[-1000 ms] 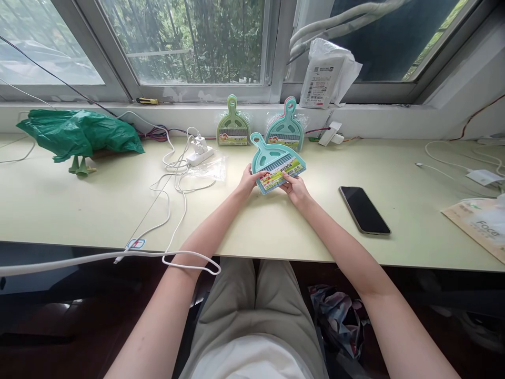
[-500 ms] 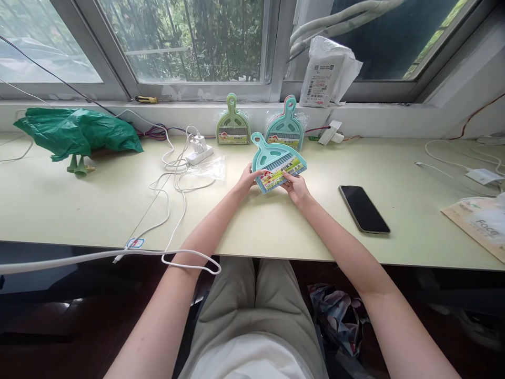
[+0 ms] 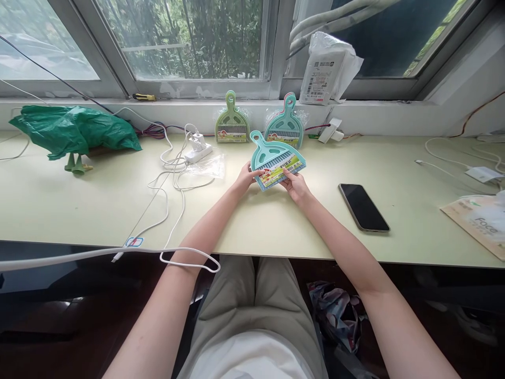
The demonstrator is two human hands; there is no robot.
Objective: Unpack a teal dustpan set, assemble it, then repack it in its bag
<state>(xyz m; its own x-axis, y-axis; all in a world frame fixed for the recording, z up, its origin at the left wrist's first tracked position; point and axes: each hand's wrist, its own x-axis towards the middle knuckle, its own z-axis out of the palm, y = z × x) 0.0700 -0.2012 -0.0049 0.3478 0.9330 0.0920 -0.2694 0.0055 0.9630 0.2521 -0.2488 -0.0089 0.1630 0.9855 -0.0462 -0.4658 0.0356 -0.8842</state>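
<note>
Between my hands is a light-blue dustpan and brush set [image 3: 272,154], tilted, with a printed yellow-green label across its front. My left hand [image 3: 246,178] grips its left lower side, thumb lying on the label. On the lower right edge, my right hand [image 3: 295,185] closes with its thumb on the front and fingers behind, partly hidden. Behind it, a turquoise dustpan set [image 3: 284,126] in clear wrap leans upright against the wall, with a reddish one just showing at its back. A green dustpan set [image 3: 232,121] leans to its left.
A phone [image 3: 363,208] lies right of my arm. White cables run from a power strip [image 3: 198,152] on the left, one looping over my left forearm. A green plastic bag [image 3: 74,131] sits far left, a tissue pack [image 3: 479,221] far right. A wrapped package [image 3: 329,71] stands on the sill.
The view has shifted very slightly. Both hands keep the same grip on the light-blue dustpan set, and nothing else has visibly moved.
</note>
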